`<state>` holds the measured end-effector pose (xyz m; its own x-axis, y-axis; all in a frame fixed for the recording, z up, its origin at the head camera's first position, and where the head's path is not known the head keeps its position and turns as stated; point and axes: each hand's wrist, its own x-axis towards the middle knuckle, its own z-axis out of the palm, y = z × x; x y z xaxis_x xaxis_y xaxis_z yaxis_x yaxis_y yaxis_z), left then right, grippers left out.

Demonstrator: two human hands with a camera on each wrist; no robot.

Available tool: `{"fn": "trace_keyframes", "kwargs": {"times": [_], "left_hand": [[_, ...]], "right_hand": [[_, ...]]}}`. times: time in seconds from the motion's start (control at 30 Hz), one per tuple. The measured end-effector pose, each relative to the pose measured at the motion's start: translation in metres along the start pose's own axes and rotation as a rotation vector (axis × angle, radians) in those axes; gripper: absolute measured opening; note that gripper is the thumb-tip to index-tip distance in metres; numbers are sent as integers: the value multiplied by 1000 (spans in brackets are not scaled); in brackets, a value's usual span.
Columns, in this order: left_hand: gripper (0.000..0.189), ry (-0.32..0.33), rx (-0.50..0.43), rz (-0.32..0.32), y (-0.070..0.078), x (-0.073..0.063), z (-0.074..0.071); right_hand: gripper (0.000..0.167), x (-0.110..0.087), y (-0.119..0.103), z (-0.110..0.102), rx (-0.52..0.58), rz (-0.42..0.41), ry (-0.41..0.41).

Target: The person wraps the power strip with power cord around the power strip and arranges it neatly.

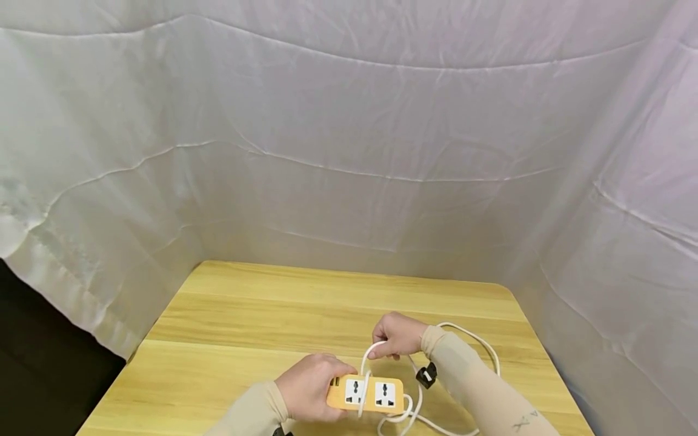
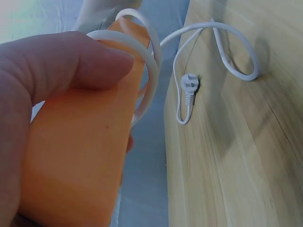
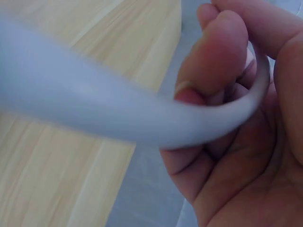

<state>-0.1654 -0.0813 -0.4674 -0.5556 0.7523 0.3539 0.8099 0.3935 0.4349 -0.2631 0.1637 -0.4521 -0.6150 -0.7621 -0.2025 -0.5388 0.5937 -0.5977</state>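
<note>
My left hand (image 1: 315, 387) grips the left end of an orange power strip (image 1: 373, 383) with white sockets facing up. In the left wrist view the thumb presses along the plain orange back of the strip (image 2: 80, 151). A white cord (image 1: 365, 387) loops around the strip's middle, crossing one socket. Just above and right of the strip, my right hand (image 1: 399, 335) pinches this cord between thumb and fingers. The right wrist view shows the cord (image 3: 180, 125) running between the curled fingers. Lying on the table in the left wrist view is the cord's white plug (image 2: 190, 83).
The wooden table (image 1: 229, 315) carries slack cord (image 1: 480, 339) curving behind and under the right forearm. Pale cloth curtains (image 1: 371, 133) hang around the table's back and sides. A dark gap (image 1: 43, 351) shows at lower left.
</note>
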Motion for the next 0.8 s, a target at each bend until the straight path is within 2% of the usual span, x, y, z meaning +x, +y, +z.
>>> {"fn": "trace_keyframes", "kwargs": {"times": [0.2,0.43,0.63,0.8], "left_hand": [[47,2,19,-5,-3,0,1],[50,-14,92,-21,-7,-2,3],[50,-40,132,-56,-11,-4,5],[53,-63,138,-116,-13,-4,6]], "right_hand": [[31,2,-4,-2,-29,-3,30],[29,3,-6,-5,-92,-81,73],[28,2,-9,-8,-97,-100,88],[28,2,-11,-10,-94,-115,106]]}}
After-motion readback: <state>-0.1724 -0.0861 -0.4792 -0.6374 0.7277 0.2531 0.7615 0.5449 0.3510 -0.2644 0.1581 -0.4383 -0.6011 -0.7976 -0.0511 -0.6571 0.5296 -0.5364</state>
